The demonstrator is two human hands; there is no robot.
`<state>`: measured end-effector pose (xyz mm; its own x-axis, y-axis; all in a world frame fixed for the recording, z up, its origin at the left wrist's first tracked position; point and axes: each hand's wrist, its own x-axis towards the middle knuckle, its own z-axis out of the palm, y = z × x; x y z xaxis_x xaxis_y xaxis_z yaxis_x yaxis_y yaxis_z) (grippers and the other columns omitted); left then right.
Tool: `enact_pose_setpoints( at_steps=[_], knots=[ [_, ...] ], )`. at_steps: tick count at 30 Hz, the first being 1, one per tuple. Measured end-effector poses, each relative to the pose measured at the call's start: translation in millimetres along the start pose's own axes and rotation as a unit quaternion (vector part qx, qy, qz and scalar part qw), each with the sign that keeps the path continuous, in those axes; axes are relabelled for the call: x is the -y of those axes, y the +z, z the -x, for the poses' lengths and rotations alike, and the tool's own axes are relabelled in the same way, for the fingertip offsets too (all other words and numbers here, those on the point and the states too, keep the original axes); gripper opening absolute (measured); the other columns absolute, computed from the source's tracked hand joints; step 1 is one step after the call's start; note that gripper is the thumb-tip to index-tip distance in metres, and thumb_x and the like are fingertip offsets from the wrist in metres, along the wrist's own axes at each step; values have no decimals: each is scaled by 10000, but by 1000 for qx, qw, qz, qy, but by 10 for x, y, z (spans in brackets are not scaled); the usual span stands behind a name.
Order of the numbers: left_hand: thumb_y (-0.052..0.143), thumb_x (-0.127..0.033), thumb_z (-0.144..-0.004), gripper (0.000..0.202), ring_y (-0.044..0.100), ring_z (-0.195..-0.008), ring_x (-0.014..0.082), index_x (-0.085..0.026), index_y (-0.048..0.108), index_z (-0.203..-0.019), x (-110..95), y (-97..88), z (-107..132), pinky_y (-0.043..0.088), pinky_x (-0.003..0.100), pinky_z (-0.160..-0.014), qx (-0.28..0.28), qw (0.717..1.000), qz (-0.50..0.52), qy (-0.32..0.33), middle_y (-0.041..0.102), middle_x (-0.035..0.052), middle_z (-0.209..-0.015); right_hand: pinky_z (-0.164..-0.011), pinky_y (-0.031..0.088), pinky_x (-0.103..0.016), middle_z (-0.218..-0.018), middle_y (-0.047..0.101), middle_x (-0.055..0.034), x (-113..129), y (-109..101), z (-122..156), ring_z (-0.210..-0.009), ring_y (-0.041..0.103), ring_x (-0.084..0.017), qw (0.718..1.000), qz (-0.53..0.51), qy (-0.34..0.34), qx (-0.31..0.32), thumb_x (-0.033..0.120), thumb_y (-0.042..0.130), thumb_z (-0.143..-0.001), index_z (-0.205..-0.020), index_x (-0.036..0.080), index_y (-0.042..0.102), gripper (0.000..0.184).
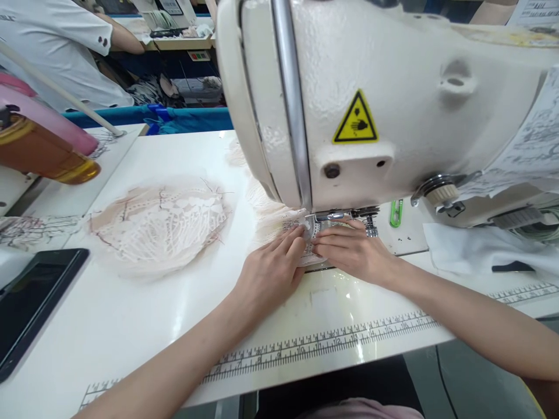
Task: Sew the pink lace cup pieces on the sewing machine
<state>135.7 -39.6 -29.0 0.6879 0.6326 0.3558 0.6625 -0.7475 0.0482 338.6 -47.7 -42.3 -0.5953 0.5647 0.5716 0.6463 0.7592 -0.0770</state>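
A large cream sewing machine [393, 99] fills the upper right, its presser foot [334, 217] just above my fingers. A small piece of pale lace fabric [301, 230] lies flat under the foot. My left hand [273, 267] presses on the lace from the left, fingers together and laid flat on it. My right hand [353, 250] lies on the lace from the right, fingertips meeting the left ones just in front of the needle. Most of the lace piece is hidden under my fingers.
A stack of lace pieces [159, 224] lies on the white table [131, 314] at left, a dark tablet [30, 302] at the left edge. A ruler strip [332, 340] runs along the front edge. A green clip [396, 212] and white cloth [476, 250] sit right. Another person in white [56, 46] works behind.
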Motion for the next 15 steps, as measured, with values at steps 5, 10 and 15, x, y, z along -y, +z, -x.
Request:
enact_pose_setpoints(
  at_steps=[5,10,15],
  knots=[
    [437,-109,-831,266,608,-1134,261,-95,596,-1045,-17,20,4,576,380,-874,7,1000,-1,-5,603,149,-1270,-894,445,-307,-922,727,36,-46,11,22,-980,646,-115,1000,-4,10,12,77,476,-910,-916,192,647,206],
    [431,-167,-887,397,550,-1208,266,-57,541,-1252,-10,58,17,540,399,-946,0,1000,-16,23,571,134,-1312,-840,462,-290,-1000,720,24,-94,24,63,-1017,627,-121,999,-9,23,24,52,481,-882,-940,207,659,243],
    [451,-212,-911,387,545,-1208,294,-75,564,-1255,-7,78,14,546,427,-932,-14,999,-24,46,587,133,-1290,-797,465,-290,-1031,712,25,-119,-2,69,-1016,625,-132,1000,6,27,14,55,485,-871,-947,204,663,245]
  ],
)
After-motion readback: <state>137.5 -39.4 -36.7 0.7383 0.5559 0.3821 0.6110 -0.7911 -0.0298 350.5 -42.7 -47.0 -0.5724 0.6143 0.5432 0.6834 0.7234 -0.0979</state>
